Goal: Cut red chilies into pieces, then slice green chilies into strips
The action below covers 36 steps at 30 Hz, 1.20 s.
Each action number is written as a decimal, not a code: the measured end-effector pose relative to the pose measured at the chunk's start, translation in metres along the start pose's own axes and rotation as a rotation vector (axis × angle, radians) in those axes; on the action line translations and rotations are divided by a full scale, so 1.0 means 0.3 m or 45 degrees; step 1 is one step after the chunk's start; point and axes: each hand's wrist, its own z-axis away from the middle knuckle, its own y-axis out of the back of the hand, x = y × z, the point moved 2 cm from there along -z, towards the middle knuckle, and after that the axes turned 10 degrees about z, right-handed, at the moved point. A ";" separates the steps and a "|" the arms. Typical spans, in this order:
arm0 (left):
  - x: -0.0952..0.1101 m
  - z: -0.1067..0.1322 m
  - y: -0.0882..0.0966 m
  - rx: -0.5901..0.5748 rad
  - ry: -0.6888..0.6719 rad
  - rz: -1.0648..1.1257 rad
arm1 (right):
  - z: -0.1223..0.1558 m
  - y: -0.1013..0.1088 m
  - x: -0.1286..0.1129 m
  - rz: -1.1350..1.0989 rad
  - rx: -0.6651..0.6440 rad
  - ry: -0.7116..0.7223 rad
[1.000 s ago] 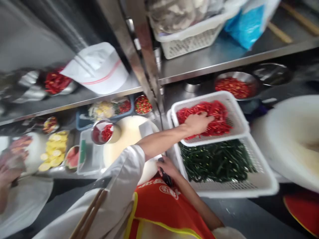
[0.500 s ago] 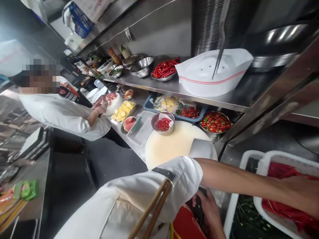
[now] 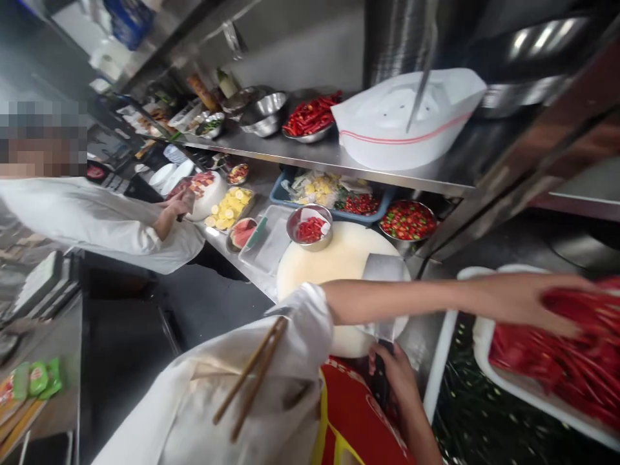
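My left hand (image 3: 523,300) reaches far right across the counter and lies on a heap of red chillies (image 3: 571,355) in a white basket (image 3: 513,389). Its fingers are smeared by motion, so its grip is unclear. That basket rests on a second white basket (image 3: 438,374) of green chillies (image 3: 484,429). My right hand (image 3: 390,374) is closed round the dark handle of a cleaver (image 3: 385,268), whose blade lies on the round pale chopping board (image 3: 339,258). A steel bowl of cut red chilli (image 3: 310,227) stands at the board's far edge.
A co-worker in white (image 3: 97,219) cuts food at a board further left along the counter. A steel shelf (image 3: 310,155) above holds bowls, red chillies and a white paper hat (image 3: 402,126). Trays of cut vegetables (image 3: 339,194) sit beneath. Chopsticks (image 3: 252,374) stick from my sleeve pocket.
The view has swung left and back slightly. My left hand has stayed on the red chillies and now sits higher in frame. My right hand still holds the cleaver handle.
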 end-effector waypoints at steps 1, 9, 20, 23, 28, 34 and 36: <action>-0.044 0.068 0.028 0.111 -0.250 0.253 | 0.002 -0.002 -0.003 -0.016 0.004 -0.006; -0.675 0.534 0.039 0.251 0.089 0.309 | -0.004 -0.001 0.002 -0.145 0.054 -0.065; -0.954 0.597 -0.124 0.566 0.208 0.068 | -0.014 0.002 0.034 -0.207 0.091 -0.077; -0.977 0.624 -0.160 0.602 0.194 0.035 | -0.016 0.003 0.039 -0.208 0.099 -0.069; -1.013 0.630 -0.255 0.714 0.219 -0.122 | -0.016 0.005 0.033 -0.197 0.102 -0.046; -1.064 0.587 -0.295 1.064 0.181 -0.167 | -0.013 -0.001 0.024 -0.172 0.103 -0.048; -1.064 0.570 -0.287 1.165 0.171 -0.167 | -0.006 -0.003 0.020 -0.144 0.113 -0.053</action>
